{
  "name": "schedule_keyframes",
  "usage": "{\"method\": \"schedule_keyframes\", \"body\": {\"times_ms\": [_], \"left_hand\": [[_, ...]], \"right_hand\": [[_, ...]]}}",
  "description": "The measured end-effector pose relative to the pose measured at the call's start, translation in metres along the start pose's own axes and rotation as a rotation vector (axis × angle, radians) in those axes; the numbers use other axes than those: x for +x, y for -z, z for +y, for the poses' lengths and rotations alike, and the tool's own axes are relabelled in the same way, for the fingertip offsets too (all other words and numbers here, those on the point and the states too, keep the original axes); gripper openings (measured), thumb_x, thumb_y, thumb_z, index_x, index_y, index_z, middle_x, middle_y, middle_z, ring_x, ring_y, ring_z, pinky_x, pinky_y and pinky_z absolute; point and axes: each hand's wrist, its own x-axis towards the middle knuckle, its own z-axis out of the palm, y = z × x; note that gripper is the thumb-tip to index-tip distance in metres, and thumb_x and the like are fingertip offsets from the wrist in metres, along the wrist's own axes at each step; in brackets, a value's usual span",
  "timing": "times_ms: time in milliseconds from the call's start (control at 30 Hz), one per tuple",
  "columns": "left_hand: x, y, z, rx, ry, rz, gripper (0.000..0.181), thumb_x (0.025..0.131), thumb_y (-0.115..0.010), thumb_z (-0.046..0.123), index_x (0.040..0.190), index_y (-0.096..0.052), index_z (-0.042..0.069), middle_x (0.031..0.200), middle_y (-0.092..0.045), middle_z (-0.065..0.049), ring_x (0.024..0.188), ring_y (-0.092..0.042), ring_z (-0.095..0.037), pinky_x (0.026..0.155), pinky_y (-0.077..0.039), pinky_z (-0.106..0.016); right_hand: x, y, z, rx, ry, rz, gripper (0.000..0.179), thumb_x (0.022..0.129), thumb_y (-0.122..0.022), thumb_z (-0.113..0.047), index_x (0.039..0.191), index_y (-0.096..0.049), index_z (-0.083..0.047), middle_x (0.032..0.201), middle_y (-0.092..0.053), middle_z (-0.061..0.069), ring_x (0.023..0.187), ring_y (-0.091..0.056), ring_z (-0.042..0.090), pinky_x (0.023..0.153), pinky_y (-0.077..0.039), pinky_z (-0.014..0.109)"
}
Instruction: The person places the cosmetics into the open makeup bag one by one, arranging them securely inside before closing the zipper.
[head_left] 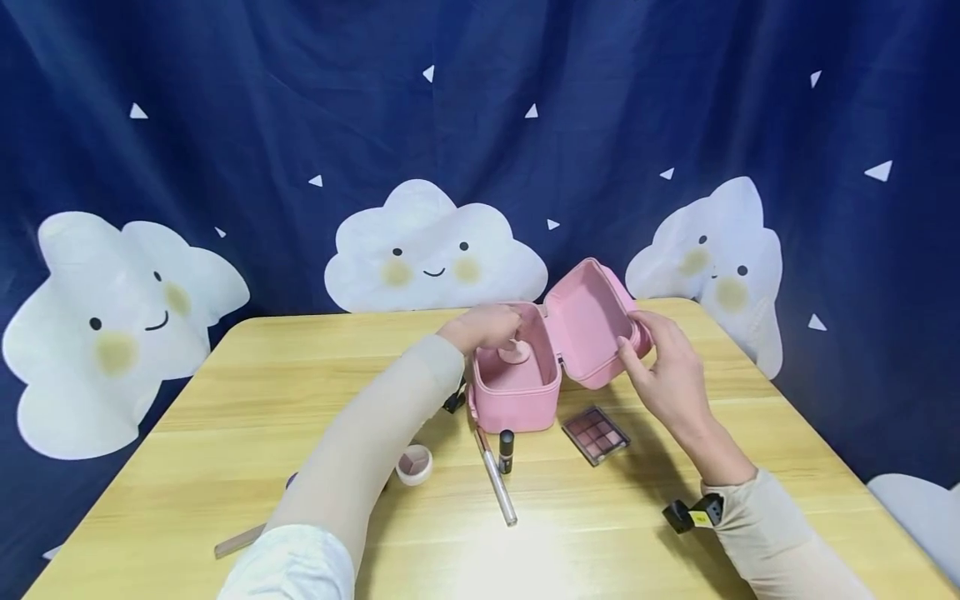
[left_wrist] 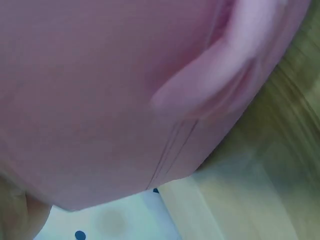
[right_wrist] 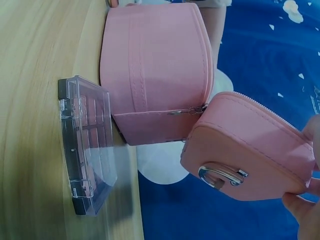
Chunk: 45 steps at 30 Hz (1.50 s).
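Observation:
A pink zippered cosmetic case point(head_left: 517, 408) stands near the back of the table, its lid point(head_left: 588, 325) swung out to the right. My left hand point(head_left: 491, 327) reaches into the case over its left rim, fingers curled at a small, round, pale pink disc point(head_left: 514, 352). In the left wrist view the case's pink side point(left_wrist: 100, 100) fills most of the picture and hides the fingertips. My right hand point(head_left: 667, 371) grips the lid's outer edge between thumb and fingers. The right wrist view shows the lid's outside point(right_wrist: 245, 150) with a metal-ringed handle.
An eyeshadow palette point(head_left: 596, 435) lies right of the case. In front are a lipstick-like black tube point(head_left: 506, 452), a makeup brush point(head_left: 498, 483) and a small round pot point(head_left: 414, 464). A flat stick-like item point(head_left: 238, 542) lies by my left sleeve. A blue cloud-print curtain point(head_left: 480, 125) hangs behind the table.

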Motion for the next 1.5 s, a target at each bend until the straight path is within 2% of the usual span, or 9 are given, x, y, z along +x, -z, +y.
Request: {"method": "schedule_keyframes", "body": {"times_ms": [133, 233, 367, 633, 767, 933, 1133, 1267, 1500], "left_hand": [[-0.008, 0.007, -0.005, 0.004, -0.010, 0.034, 0.020, 0.094, -0.066, 0.029, 0.105, -0.070, 0.013, 0.102, -0.067, 0.000, 0.095, -0.062, -0.018, 0.090, -0.048, -0.031], [-0.018, 0.014, -0.008, 0.012, -0.046, 0.073, 0.022, 0.095, -0.063, 0.029, 0.106, -0.070, 0.011, 0.104, -0.067, -0.004, 0.099, -0.062, -0.021, 0.093, -0.048, -0.034], [-0.032, 0.021, -0.011, -0.026, -0.077, 0.098, 0.023, 0.095, -0.061, 0.026, 0.111, -0.068, 0.011, 0.109, -0.064, -0.004, 0.103, -0.061, -0.022, 0.095, -0.046, -0.036], [-0.064, 0.029, -0.012, -0.095, -0.085, 0.120, 0.031, 0.096, -0.061, 0.026, 0.122, -0.064, 0.010, 0.118, -0.062, -0.006, 0.107, -0.059, -0.021, 0.099, -0.043, -0.035], [-0.079, 0.029, -0.015, -0.115, -0.115, 0.137, 0.032, 0.096, -0.061, 0.026, 0.124, -0.063, 0.010, 0.123, -0.061, -0.006, 0.109, -0.059, -0.022, 0.099, -0.043, -0.036], [-0.099, 0.028, -0.020, -0.125, -0.145, 0.167, 0.034, 0.095, -0.061, 0.027, 0.125, -0.062, 0.010, 0.126, -0.061, -0.006, 0.120, -0.055, -0.023, 0.106, -0.038, -0.037], [-0.122, 0.025, -0.021, -0.130, -0.123, 0.162, 0.039, 0.096, -0.060, 0.030, 0.130, -0.060, 0.011, 0.127, -0.061, -0.004, 0.124, -0.052, -0.023, 0.109, -0.036, -0.038], [-0.138, 0.023, -0.018, -0.139, -0.120, 0.140, 0.040, 0.097, -0.060, 0.032, 0.132, -0.060, 0.011, 0.127, -0.060, -0.004, 0.123, -0.052, -0.023, 0.107, -0.037, -0.039], [-0.160, 0.015, -0.005, -0.156, -0.193, 0.174, 0.038, 0.096, -0.063, 0.029, 0.129, -0.061, 0.011, 0.126, -0.060, -0.005, 0.121, -0.053, -0.025, 0.106, -0.038, -0.041]], "right_hand": [[0.000, 0.000, 0.000, -0.002, -0.003, -0.003, 0.038, 0.087, -0.068, -0.010, 0.123, -0.060, 0.000, 0.120, -0.062, 0.020, 0.112, -0.056, 0.037, 0.094, -0.043, 0.054], [0.000, 0.000, 0.001, 0.000, -0.001, 0.001, 0.038, 0.087, -0.068, -0.009, 0.123, -0.060, 0.000, 0.120, -0.062, 0.020, 0.111, -0.056, 0.038, 0.094, -0.043, 0.054], [0.000, 0.000, 0.002, 0.006, 0.003, 0.008, 0.038, 0.086, -0.068, -0.009, 0.123, -0.060, 0.001, 0.120, -0.062, 0.020, 0.111, -0.056, 0.037, 0.093, -0.043, 0.054], [0.001, -0.001, 0.001, 0.009, 0.003, 0.005, 0.039, 0.087, -0.068, -0.010, 0.123, -0.060, 0.001, 0.120, -0.061, 0.019, 0.112, -0.056, 0.036, 0.095, -0.042, 0.053], [0.001, -0.001, 0.000, 0.008, -0.004, -0.002, 0.039, 0.087, -0.068, -0.010, 0.123, -0.060, 0.000, 0.120, -0.061, 0.019, 0.112, -0.056, 0.037, 0.094, -0.042, 0.053], [0.002, 0.000, 0.000, 0.010, -0.009, -0.005, 0.039, 0.087, -0.067, -0.010, 0.124, -0.060, 0.000, 0.121, -0.061, 0.019, 0.113, -0.055, 0.037, 0.095, -0.042, 0.054], [0.001, 0.001, 0.000, 0.006, -0.002, -0.007, 0.038, 0.087, -0.067, -0.010, 0.124, -0.060, 0.001, 0.121, -0.061, 0.020, 0.113, -0.055, 0.037, 0.095, -0.041, 0.054], [0.001, 0.001, 0.000, 0.007, -0.002, -0.007, 0.038, 0.087, -0.067, -0.010, 0.124, -0.060, 0.001, 0.120, -0.061, 0.020, 0.113, -0.056, 0.037, 0.095, -0.041, 0.054], [0.001, 0.001, 0.000, 0.010, -0.010, -0.009, 0.038, 0.087, -0.067, -0.010, 0.124, -0.060, 0.000, 0.120, -0.062, 0.019, 0.113, -0.055, 0.037, 0.094, -0.041, 0.055]]}}
